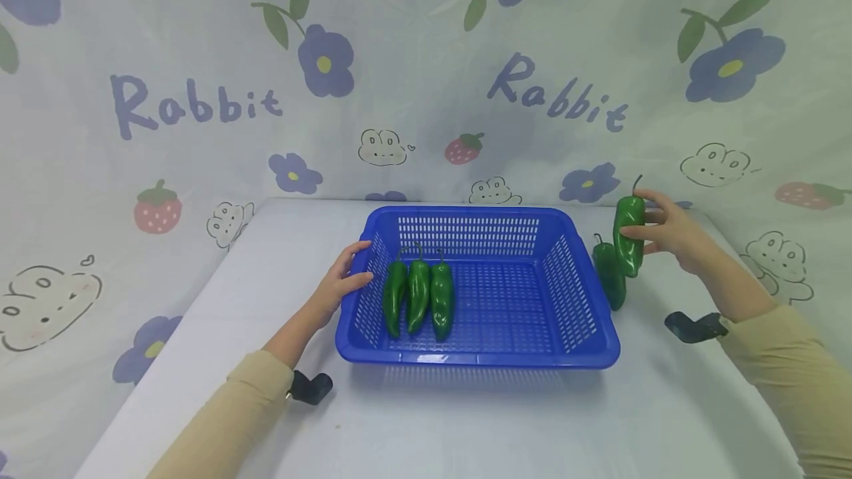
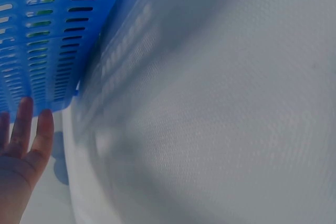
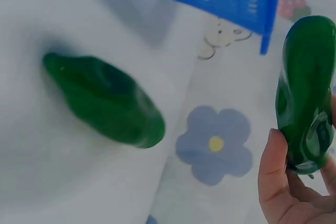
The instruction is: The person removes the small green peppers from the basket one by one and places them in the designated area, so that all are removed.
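Observation:
My right hand (image 1: 672, 231) pinches a green pepper (image 1: 627, 253) upright by its sides, raised off to the right of a blue plastic basket (image 1: 479, 358). Close up in the right wrist view, the thumb and fingers hold the lower part of that pepper (image 3: 307, 82) in the picture. Another green pepper (image 1: 610, 283) lies on the table beside the basket's right wall. Inside the basket, at its left end, three green peppers (image 1: 418, 298) lie side by side. My left hand (image 1: 333, 287) rests on the basket's left rim, its fingers extended against the wall in the left wrist view.
The basket stands on a white-covered table (image 1: 466, 427). Behind it hangs a white cloth (image 1: 413, 35) printed with flowers, rabbits and strawberries. Dark wrist-worn devices (image 1: 695, 327) sit by both sleeves.

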Motion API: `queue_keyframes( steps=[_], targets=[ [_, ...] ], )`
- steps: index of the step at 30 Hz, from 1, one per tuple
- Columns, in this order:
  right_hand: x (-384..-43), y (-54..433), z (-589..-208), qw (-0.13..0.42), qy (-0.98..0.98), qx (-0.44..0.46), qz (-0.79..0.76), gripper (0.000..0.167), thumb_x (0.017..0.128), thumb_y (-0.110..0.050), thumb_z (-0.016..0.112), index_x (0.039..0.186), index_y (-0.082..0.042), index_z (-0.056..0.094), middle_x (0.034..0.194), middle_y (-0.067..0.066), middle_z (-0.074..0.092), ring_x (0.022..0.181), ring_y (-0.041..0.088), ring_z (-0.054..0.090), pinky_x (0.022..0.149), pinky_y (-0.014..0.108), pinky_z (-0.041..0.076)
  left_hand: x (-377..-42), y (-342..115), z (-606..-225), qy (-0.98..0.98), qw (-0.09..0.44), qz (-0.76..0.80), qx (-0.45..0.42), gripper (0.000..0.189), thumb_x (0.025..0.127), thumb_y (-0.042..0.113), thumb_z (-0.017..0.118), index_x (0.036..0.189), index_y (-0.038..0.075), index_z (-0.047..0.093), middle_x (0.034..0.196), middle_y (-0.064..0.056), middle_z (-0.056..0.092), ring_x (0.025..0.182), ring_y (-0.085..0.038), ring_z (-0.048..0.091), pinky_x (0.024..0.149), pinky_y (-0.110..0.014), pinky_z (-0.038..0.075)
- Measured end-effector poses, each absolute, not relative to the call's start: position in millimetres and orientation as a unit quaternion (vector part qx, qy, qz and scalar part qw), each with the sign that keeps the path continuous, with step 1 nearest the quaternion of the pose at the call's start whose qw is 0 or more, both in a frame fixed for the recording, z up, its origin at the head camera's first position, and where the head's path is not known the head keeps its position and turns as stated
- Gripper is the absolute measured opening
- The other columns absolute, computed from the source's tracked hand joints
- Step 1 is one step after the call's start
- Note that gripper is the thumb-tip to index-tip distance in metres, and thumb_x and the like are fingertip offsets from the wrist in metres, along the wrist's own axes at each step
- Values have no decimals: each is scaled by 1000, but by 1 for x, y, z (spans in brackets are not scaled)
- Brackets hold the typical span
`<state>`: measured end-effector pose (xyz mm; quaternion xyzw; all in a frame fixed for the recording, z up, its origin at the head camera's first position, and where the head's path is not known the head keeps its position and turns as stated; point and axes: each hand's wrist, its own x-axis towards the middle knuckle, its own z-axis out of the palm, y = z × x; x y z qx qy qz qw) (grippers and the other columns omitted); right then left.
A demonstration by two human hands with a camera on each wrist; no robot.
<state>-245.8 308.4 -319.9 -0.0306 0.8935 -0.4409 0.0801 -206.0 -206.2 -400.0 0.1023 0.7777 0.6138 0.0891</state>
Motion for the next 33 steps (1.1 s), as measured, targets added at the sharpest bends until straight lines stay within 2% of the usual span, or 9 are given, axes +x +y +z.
queue_keyframes(
  steps=[6,16,18,20,24,26,33],
  targets=[
    [-248,317,-330,76,899,-26,-431,87,86,-27,62,147,-8,1,133,40,31,84,8,59,74,34,53,-206,-207,-401,779,91,613,101,62,88,22,48,143,18,21,145,-24,22,126,-46,33,96,-58,36],
    [-253,332,-351,59,900,-46,-428,85,86,-23,62,146,-5,4,126,41,38,75,-4,55,65,25,52,-206,-207,-399,779,88,612,107,62,87,21,48,143,16,20,144,-25,24,124,-45,36,95,-57,37],
    [-255,335,-356,53,904,-46,-422,84,86,-23,62,146,-5,6,125,41,39,78,3,57,65,25,52,-205,-207,-399,778,88,612,107,62,87,21,48,143,16,20,144,-25,25,123,-45,37,95,-57,38],
    [-255,337,-360,50,907,-46,-416,83,87,-24,61,146,-5,6,126,41,38,87,18,60,65,25,51,-206,-207,-399,780,89,611,106,62,87,21,48,143,17,20,144,-25,24,123,-45,37,95,-57,38],
    [-256,341,-368,51,910,-44,-409,82,88,-26,60,146,-6,7,129,41,33,107,47,48,68,28,52,-206,-207,-400,782,90,608,104,62,88,22,48,143,18,21,145,-24,23,125,-46,35,95,-58,37],
    [-256,343,-371,56,911,-42,-407,82,88,-27,59,146,-6,6,131,41,31,110,50,45,70,31,53,-205,-207,-401,781,89,609,104,61,88,22,48,143,17,21,145,-24,23,125,-46,34,95,-59,36],
    [-255,349,-388,66,923,-31,-379,81,89,-29,57,145,-1,6,130,43,29,107,52,47,76,44,52,-204,-207,-400,783,85,606,109,62,88,21,48,143,15,20,145,-26,21,126,-47,32,96,-60,34]
  ],
)
